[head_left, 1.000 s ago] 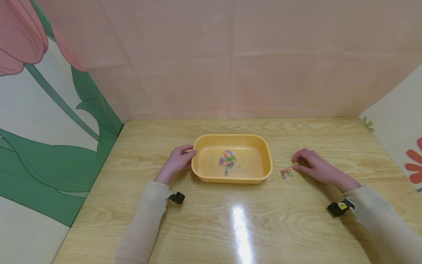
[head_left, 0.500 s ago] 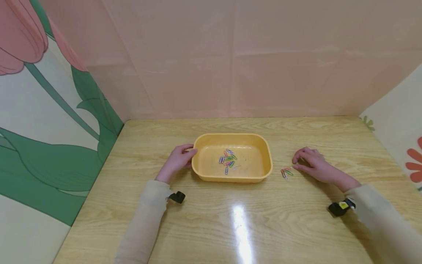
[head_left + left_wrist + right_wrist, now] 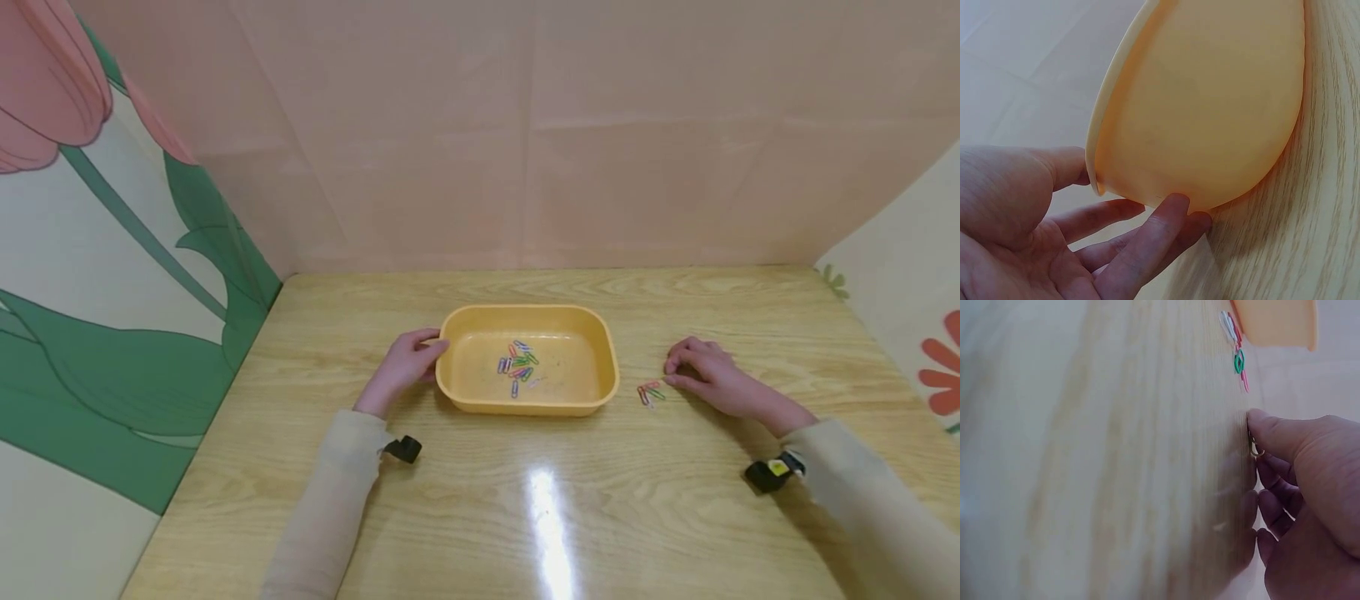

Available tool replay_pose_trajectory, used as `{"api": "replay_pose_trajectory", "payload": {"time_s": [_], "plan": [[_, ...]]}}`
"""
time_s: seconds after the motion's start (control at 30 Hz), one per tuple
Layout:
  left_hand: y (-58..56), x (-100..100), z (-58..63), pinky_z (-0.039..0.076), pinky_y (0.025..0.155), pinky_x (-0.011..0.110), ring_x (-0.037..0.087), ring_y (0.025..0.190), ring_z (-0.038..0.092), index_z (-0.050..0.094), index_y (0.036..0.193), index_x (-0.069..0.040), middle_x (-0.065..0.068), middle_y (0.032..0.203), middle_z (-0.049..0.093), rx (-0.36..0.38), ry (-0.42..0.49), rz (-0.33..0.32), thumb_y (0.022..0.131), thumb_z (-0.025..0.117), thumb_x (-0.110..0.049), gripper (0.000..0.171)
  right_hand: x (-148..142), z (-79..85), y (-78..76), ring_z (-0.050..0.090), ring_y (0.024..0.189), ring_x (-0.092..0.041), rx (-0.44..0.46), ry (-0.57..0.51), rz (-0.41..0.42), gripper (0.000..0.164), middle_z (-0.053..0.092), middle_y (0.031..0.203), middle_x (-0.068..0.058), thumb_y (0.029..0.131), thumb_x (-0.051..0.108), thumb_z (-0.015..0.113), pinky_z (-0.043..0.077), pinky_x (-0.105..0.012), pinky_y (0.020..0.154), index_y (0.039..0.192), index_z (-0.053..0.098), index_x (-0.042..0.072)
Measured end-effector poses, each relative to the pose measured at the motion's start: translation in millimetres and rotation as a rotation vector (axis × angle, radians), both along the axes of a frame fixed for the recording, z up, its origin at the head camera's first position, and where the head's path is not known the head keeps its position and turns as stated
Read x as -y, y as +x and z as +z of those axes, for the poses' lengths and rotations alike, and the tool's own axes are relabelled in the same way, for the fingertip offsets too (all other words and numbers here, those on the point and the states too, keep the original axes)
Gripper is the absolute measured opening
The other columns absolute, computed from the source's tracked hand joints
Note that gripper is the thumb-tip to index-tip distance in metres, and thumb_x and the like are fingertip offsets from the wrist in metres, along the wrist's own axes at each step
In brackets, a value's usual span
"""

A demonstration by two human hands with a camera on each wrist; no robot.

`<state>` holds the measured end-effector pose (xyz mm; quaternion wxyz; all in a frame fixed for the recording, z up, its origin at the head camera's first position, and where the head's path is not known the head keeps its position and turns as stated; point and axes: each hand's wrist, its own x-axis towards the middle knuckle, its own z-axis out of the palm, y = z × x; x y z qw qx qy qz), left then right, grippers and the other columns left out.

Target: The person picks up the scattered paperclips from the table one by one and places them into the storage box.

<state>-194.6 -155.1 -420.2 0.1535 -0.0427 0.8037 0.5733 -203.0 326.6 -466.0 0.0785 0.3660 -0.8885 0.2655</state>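
Observation:
A yellow plastic basin (image 3: 525, 408) sits on the table with several coloured paper clips (image 3: 515, 389) in it. My left hand (image 3: 405, 362) holds its left end; the thumb is at the rim and the fingers lie against the outer wall (image 3: 1210, 112). To the right of the basin, my right hand (image 3: 716, 382) is down at the tabletop. Between its thumb and fingers shows a yellow paper clip (image 3: 1258, 454), partly hidden by the thumb. Just left of those fingertips lies a small group of red, green and white paper clips (image 3: 656, 393).
The wooden table (image 3: 450, 517) ends at a pink cloth backdrop (image 3: 525, 167) behind the basin. Panels with printed flowers stand at the left (image 3: 150, 367) and the right (image 3: 900, 292). Each wrist carries a small black camera mount (image 3: 768, 475).
The right index fingertip has come closer to the thumb, low over the table. The left hand and the basin have stayed in place.

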Motion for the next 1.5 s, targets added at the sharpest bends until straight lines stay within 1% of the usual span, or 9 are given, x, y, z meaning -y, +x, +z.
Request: {"api": "replay_pose_trajectory", "payload": {"time_s": [0.17,0.37,0.47,0.57,0.73,0.87,1.03,1.23,1.5], "plan": [[-0.3,0.6,-2.5,0.057,0.074,0.033,0.024,0.088,0.067,0.050,0.137,-0.004,0.020,0.110,0.064,0.002,0.006,0.005,0.097,0.058,-0.024,0.045,1.8,2.8,-1.2,0.048,0.085,-0.014,0.013,-0.018,0.024,0.025,0.056,0.091,-0.001,0.078,-0.006,0.073,0.029,-0.030,0.072,0.084,0.059,0.014],[0.0,0.7,-0.3,0.057,0.074,0.034,0.024,0.088,0.066,0.049,0.138,-0.004,0.021,0.111,0.064,0.006,0.004,0.007,0.097,0.057,-0.024,0.046,13.7,16.3,-7.6,0.052,0.076,-0.009,0.198,-0.077,-0.061,0.009,0.059,0.084,-0.003,0.090,-0.002,0.063,0.044,-0.018,0.063,0.092,0.058,0.006],[0.2,1.0,0.6,0.057,0.074,0.035,0.025,0.088,0.067,0.049,0.138,-0.003,0.021,0.111,0.064,-0.001,0.003,0.008,0.097,0.057,-0.024,0.046,25.6,30.6,-12.2,0.057,0.075,-0.016,0.261,-0.157,-0.095,0.003,0.062,0.085,-0.009,0.093,0.000,0.059,0.049,-0.020,0.063,0.096,0.057,0.001],[0.1,1.5,0.4,0.057,0.074,0.035,0.025,0.089,0.066,0.048,0.138,-0.003,0.022,0.111,0.064,-0.004,0.008,0.004,0.097,0.057,-0.024,0.046,39.9,45.6,-17.5,0.063,0.075,-0.023,0.332,-0.263,-0.126,0.005,0.065,0.085,-0.012,0.094,0.004,0.059,0.053,-0.025,0.064,0.097,0.059,0.000],[0.0,1.2,0.4,0.057,0.075,0.035,0.024,0.088,0.066,0.048,0.138,-0.004,0.020,0.110,0.064,-0.009,-0.002,-0.007,0.098,0.057,-0.025,0.046,68.8,68.2,-22.6,0.067,0.078,-0.022,0.469,-0.351,-0.203,0.017,0.070,0.087,-0.010,0.091,0.020,0.067,0.056,-0.030,0.064,0.098,0.066,0.004],[0.1,0.5,0.3,0.057,0.073,0.033,0.024,0.088,0.066,0.049,0.138,-0.004,0.020,0.109,0.064,-0.008,-0.006,-0.004,0.098,0.057,-0.024,0.045,93.7,79.4,-27.7,0.069,0.084,-0.027,0.558,-0.376,-0.145,0.023,0.072,0.093,-0.013,0.092,0.020,0.066,0.057,-0.033,0.068,0.103,0.068,-0.001],[0.6,0.8,0.3,0.057,0.072,0.032,0.025,0.089,0.066,0.049,0.138,-0.005,0.020,0.109,0.064,-0.005,-0.007,-0.007,0.098,0.057,-0.025,0.045,123.1,90.0,-35.9,0.066,0.093,-0.036,0.671,-0.320,-0.032,0.024,0.069,0.101,-0.019,0.096,0.009,0.058,0.056,-0.041,0.077,0.112,0.064,-0.007],[0.5,1.6,0.2,0.057,0.071,0.031,0.025,0.089,0.066,0.049,0.138,-0.005,0.019,0.109,0.065,-0.007,-0.006,-0.003,0.098,0.057,-0.025,0.046,158.7,99.3,-50.3,0.067,0.092,-0.031,0.780,-0.201,0.020,0.021,0.070,0.102,-0.018,0.094,0.004,0.059,0.056,-0.042,0.078,0.111,0.065,-0.008],[-0.3,-0.1,-2.7,0.057,0.072,0.033,0.026,0.089,0.066,0.050,0.137,-0.005,0.020,0.108,0.064,-0.008,0.011,0.005,0.097,0.057,-0.024,0.045,192.0,96.0,-72.1,0.067,0.085,-0.036,0.790,-0.134,0.031,0.012,0.070,0.090,-0.017,0.087,0.000,0.067,0.055,-0.049,0.078,0.098,0.066,-0.006]]}}
